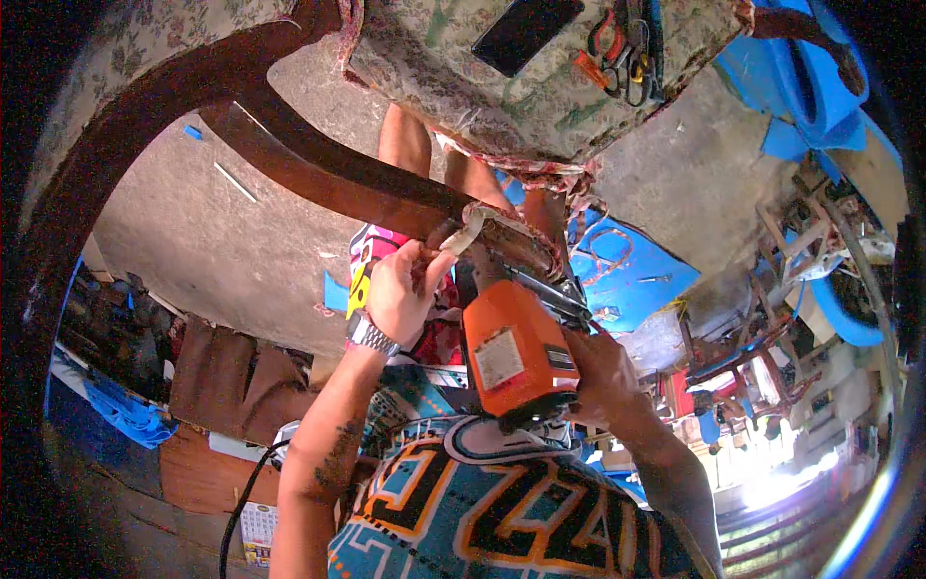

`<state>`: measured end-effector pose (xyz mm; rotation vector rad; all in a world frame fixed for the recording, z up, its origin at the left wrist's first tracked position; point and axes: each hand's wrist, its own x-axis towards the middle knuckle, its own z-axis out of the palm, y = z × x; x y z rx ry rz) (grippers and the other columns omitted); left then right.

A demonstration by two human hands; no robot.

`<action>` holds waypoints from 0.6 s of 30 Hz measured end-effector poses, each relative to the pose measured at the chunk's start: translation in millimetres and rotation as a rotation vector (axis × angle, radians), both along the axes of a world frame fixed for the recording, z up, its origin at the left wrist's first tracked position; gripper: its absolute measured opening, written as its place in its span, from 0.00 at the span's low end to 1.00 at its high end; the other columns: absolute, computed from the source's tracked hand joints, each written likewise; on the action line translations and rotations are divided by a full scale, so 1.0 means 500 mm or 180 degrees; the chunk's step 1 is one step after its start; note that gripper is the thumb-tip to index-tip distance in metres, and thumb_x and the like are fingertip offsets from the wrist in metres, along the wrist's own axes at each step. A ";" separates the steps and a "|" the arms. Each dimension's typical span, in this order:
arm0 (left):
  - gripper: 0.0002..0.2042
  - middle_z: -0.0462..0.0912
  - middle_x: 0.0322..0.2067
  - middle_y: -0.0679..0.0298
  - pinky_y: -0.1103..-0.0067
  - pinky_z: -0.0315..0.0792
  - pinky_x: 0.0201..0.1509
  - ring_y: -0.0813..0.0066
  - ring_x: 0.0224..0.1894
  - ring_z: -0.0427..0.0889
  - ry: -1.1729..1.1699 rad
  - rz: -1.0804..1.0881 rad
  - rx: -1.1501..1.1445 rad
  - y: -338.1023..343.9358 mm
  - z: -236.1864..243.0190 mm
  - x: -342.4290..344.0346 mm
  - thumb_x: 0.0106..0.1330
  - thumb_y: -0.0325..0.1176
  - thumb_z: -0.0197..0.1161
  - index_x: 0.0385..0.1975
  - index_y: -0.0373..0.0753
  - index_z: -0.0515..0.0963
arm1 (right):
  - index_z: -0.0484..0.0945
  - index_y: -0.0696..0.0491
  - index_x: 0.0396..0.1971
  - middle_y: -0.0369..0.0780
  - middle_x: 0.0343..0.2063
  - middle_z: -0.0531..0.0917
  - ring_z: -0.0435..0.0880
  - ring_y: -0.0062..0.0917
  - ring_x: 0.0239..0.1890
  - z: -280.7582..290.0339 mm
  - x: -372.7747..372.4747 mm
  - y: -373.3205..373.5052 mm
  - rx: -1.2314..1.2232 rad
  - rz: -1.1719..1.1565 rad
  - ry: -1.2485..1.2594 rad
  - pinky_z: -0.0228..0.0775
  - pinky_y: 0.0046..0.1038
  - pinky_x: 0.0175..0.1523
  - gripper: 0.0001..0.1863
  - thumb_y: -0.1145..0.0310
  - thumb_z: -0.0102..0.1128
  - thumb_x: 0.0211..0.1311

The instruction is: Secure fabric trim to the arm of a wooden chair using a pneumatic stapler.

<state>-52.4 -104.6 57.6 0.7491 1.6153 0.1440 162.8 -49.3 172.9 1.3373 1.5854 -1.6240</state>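
My left hand [400, 294], with a metal watch at the wrist, pinches a pale strip of cloth [469, 234] against the end of a curved dark wooden armrest [338, 179]. Closed around the far side of an orange staple gun [516, 352] is my right hand [606, 378]; its fingers are partly hidden behind the tool body. The gun's narrow nose points up at the wooden rail beside the strip, close to my left fingertips. Whether the nose touches the wood I cannot tell. Frayed cloth hangs along the rail.
Above is a floral cushioned seat [453, 96] bearing a black phone [526, 37], red-handled pliers [606, 43] and scissors [637, 68]. A blue foam sheet [637, 270] lies on the concrete floor at right. More blue foam [796, 82] is at upper right. A black cable [241, 502] hangs at lower left.
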 end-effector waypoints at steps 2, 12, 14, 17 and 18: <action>0.12 0.78 0.18 0.54 0.74 0.69 0.25 0.62 0.20 0.78 -0.0032 -0.0153 0.0363 -0.003 -0.003 -0.012 0.59 0.37 0.60 0.26 0.32 0.75 | 0.64 0.48 0.53 0.48 0.31 0.79 0.80 0.44 0.29 0.001 0.012 -0.015 0.0172 -0.0173 0.0164 0.74 0.42 0.34 0.36 0.53 0.64 0.41; 0.09 0.78 0.19 0.55 0.75 0.69 0.25 0.65 0.20 0.78 -0.0076 -0.0575 0.0466 -0.016 -0.006 -0.022 0.61 0.35 0.57 0.27 0.36 0.78 | 0.64 0.54 0.53 0.48 0.32 0.79 0.79 0.44 0.31 -0.019 -0.009 -0.056 0.0142 -0.0030 0.0295 0.72 0.39 0.35 0.40 0.53 0.66 0.39; 0.08 0.77 0.17 0.56 0.74 0.68 0.24 0.64 0.19 0.76 -0.0009 -0.0692 0.0788 -0.019 -0.015 -0.027 0.60 0.34 0.57 0.25 0.37 0.77 | 0.63 0.60 0.55 0.49 0.35 0.79 0.78 0.46 0.32 -0.019 -0.018 -0.056 -0.0007 -0.0020 0.0257 0.71 0.37 0.36 0.47 0.50 0.69 0.34; 0.07 0.73 0.14 0.56 0.73 0.65 0.24 0.62 0.16 0.73 -0.0048 -0.0644 0.1149 -0.033 -0.041 -0.032 0.59 0.33 0.59 0.21 0.38 0.76 | 0.63 0.58 0.54 0.49 0.35 0.78 0.77 0.47 0.33 -0.012 -0.036 -0.049 -0.0016 -0.0110 0.0030 0.71 0.38 0.37 0.45 0.52 0.70 0.34; 0.07 0.71 0.12 0.56 0.73 0.63 0.23 0.62 0.14 0.71 -0.0111 -0.0540 0.1217 -0.035 -0.046 -0.033 0.57 0.33 0.60 0.20 0.39 0.77 | 0.64 0.58 0.54 0.50 0.34 0.78 0.78 0.47 0.34 -0.015 -0.035 -0.052 0.0039 -0.0207 0.0027 0.71 0.38 0.38 0.45 0.52 0.70 0.33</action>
